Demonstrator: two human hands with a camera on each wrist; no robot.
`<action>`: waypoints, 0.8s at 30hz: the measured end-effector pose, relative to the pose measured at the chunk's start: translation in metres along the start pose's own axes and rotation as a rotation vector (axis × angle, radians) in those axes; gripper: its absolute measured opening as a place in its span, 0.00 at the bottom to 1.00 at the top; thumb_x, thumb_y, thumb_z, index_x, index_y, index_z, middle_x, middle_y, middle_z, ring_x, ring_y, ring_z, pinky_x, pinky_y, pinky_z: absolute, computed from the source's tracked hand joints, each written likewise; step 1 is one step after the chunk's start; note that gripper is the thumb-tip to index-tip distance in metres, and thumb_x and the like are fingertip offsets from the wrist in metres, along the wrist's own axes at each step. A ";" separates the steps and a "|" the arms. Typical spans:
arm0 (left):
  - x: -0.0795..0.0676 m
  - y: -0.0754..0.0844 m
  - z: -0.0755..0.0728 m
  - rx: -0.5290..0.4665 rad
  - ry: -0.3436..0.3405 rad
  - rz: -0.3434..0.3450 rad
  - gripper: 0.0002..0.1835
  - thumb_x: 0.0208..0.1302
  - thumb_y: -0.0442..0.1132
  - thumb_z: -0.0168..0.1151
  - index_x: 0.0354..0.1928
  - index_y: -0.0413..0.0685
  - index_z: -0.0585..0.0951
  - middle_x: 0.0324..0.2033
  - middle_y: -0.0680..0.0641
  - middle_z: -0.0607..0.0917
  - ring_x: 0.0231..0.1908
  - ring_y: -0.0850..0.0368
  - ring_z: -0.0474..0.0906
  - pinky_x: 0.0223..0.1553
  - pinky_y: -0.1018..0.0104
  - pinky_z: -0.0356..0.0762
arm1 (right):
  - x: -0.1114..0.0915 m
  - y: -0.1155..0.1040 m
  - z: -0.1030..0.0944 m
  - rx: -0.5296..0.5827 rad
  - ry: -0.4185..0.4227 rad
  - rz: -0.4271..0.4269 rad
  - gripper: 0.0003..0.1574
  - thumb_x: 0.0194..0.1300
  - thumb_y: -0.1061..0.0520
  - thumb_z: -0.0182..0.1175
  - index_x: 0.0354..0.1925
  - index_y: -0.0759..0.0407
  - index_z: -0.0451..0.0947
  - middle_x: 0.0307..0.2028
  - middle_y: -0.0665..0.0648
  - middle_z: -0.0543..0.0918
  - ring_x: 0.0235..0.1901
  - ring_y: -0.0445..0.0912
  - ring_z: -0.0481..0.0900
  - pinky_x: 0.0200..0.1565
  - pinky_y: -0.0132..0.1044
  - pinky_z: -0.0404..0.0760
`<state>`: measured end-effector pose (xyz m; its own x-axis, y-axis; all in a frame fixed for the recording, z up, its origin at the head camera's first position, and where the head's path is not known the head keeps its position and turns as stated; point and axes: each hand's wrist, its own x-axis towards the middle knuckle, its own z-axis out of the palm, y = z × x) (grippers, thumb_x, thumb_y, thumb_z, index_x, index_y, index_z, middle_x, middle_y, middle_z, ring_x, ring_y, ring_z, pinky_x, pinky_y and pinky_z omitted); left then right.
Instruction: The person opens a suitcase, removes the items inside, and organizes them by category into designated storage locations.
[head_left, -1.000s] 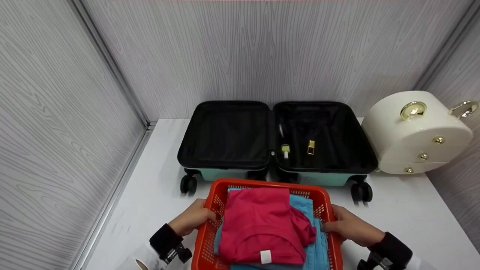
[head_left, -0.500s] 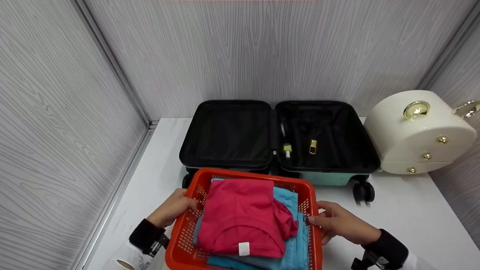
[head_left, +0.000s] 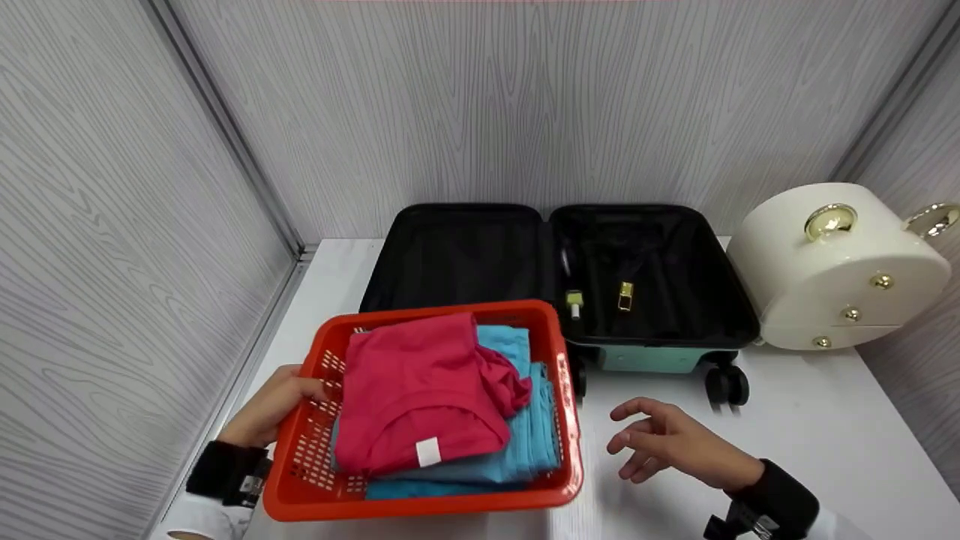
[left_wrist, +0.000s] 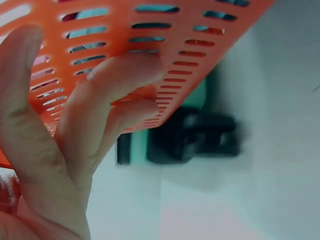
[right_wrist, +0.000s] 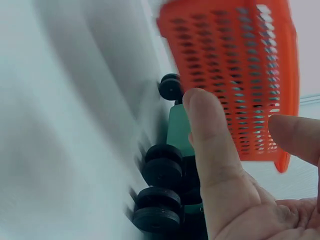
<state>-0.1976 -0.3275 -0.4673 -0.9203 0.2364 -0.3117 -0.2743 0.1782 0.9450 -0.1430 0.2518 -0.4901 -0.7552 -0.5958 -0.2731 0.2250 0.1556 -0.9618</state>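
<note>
My left hand [head_left: 274, 401] grips the left side of an orange-red plastic basket [head_left: 420, 510], its thumb over the rim. In the left wrist view the fingers [left_wrist: 115, 75] spread under the slotted wall. Inside the basket lies a folded pink shirt [head_left: 420, 390] with a white tag, on top of folded blue clothes [head_left: 536, 420]. The basket is tilted and overlaps the front of an open suitcase [head_left: 450, 259]. Apart from the basket's right side, my right hand [head_left: 682, 446] hangs over the white table with loosely bent fingers and holds nothing.
The suitcase's right half holds a small yellow-green bottle with a white cap [head_left: 574, 304] and a gold-coloured small item [head_left: 625, 296]. Black wheels [head_left: 726, 386] stick out in front. A cream rounded case [head_left: 832, 270] with gold handles stands at the right. Grey wood-patterned walls [head_left: 480, 112] enclose the table.
The basket has moved left and up in the head view, carried by my left hand, and has turned slightly. My right hand has let go of its right rim.
</note>
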 end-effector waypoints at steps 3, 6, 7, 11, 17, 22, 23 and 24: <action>-0.006 0.004 -0.016 -0.039 0.041 -0.025 0.16 0.68 0.28 0.52 0.55 0.32 0.76 0.38 0.47 0.88 0.38 0.51 0.90 0.42 0.54 0.92 | -0.001 0.003 -0.002 -0.022 0.010 -0.019 0.27 0.83 0.58 0.59 0.68 0.72 0.65 0.47 0.59 0.91 0.41 0.51 0.94 0.45 0.45 0.93; -0.013 0.007 -0.030 -0.076 0.087 -0.060 0.15 0.70 0.30 0.51 0.57 0.35 0.74 0.39 0.48 0.88 0.38 0.52 0.90 0.43 0.54 0.92 | -0.001 0.006 -0.005 -0.043 0.017 -0.026 0.26 0.82 0.58 0.59 0.67 0.72 0.65 0.46 0.58 0.91 0.41 0.51 0.93 0.45 0.45 0.93; -0.016 0.008 -0.035 -0.090 0.098 -0.070 0.15 0.72 0.30 0.51 0.57 0.35 0.74 0.39 0.48 0.88 0.38 0.52 0.90 0.43 0.54 0.92 | -0.001 0.007 -0.006 -0.049 0.019 -0.029 0.26 0.82 0.58 0.58 0.67 0.73 0.65 0.46 0.58 0.91 0.41 0.51 0.93 0.45 0.45 0.93; -0.025 0.012 -0.055 -0.118 0.158 -0.095 0.16 0.77 0.34 0.50 0.62 0.34 0.69 0.40 0.49 0.88 0.40 0.53 0.90 0.45 0.54 0.93 | 0.000 0.009 -0.008 -0.062 0.027 -0.032 0.27 0.82 0.58 0.59 0.67 0.73 0.65 0.45 0.57 0.91 0.41 0.52 0.93 0.45 0.45 0.93; -0.031 0.017 -0.082 -0.214 0.240 -0.119 0.25 0.81 0.37 0.50 0.72 0.38 0.59 0.47 0.55 0.82 0.46 0.57 0.86 0.51 0.56 0.91 | -0.002 0.010 -0.009 -0.072 0.041 -0.026 0.26 0.82 0.58 0.60 0.66 0.73 0.66 0.45 0.58 0.91 0.41 0.52 0.93 0.45 0.45 0.93; -0.022 0.020 -0.091 -0.422 0.320 -0.113 0.19 0.82 0.36 0.49 0.67 0.51 0.60 0.57 0.59 0.72 0.54 0.64 0.76 0.56 0.68 0.86 | -0.001 0.011 -0.011 -0.069 0.035 -0.029 0.26 0.82 0.57 0.59 0.66 0.72 0.67 0.45 0.57 0.91 0.41 0.51 0.93 0.45 0.44 0.92; -0.019 0.022 -0.091 -0.479 0.348 -0.113 0.17 0.81 0.35 0.50 0.65 0.53 0.61 0.57 0.60 0.71 0.55 0.65 0.74 0.56 0.70 0.84 | -0.001 0.011 -0.011 -0.070 0.035 -0.033 0.25 0.82 0.57 0.59 0.67 0.72 0.67 0.45 0.57 0.91 0.41 0.51 0.93 0.45 0.45 0.92; -0.016 0.024 -0.090 -0.534 0.377 -0.109 0.17 0.81 0.34 0.50 0.64 0.55 0.62 0.57 0.61 0.70 0.55 0.66 0.73 0.56 0.73 0.83 | -0.001 0.011 -0.012 -0.068 0.035 -0.036 0.25 0.82 0.57 0.59 0.67 0.72 0.67 0.45 0.57 0.91 0.41 0.51 0.93 0.45 0.45 0.92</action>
<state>-0.2147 -0.4128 -0.4311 -0.8875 -0.1237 -0.4438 -0.3827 -0.3384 0.8596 -0.1468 0.2635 -0.5004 -0.7832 -0.5744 -0.2380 0.1562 0.1888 -0.9695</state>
